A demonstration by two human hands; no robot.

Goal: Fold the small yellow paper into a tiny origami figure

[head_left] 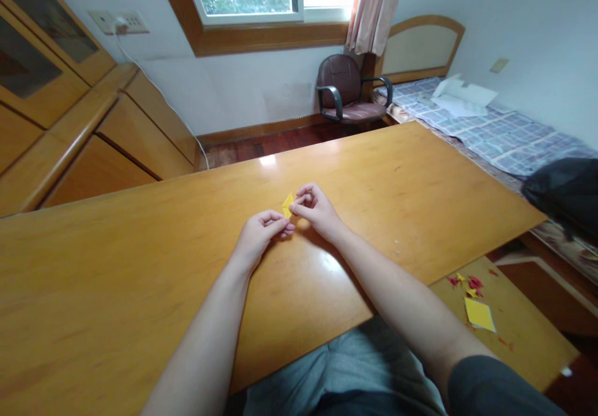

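Note:
A small folded piece of yellow paper (288, 207) is held up just above the wooden table (140, 248). My left hand (262, 234) pinches its lower end between thumb and fingers. From the right, my right hand (314, 207) grips the paper's side with thumb and forefinger, its other fingers curled. The paper shows creases and a pointed upper corner; the fingertips cover part of it.
On a lower surface at the right lie a stack of yellow paper squares (479, 314) and several small red and yellow folded pieces (473, 284). Beyond the table stand an office chair (343, 89) and a bed (495, 129) with a black bag (565, 192).

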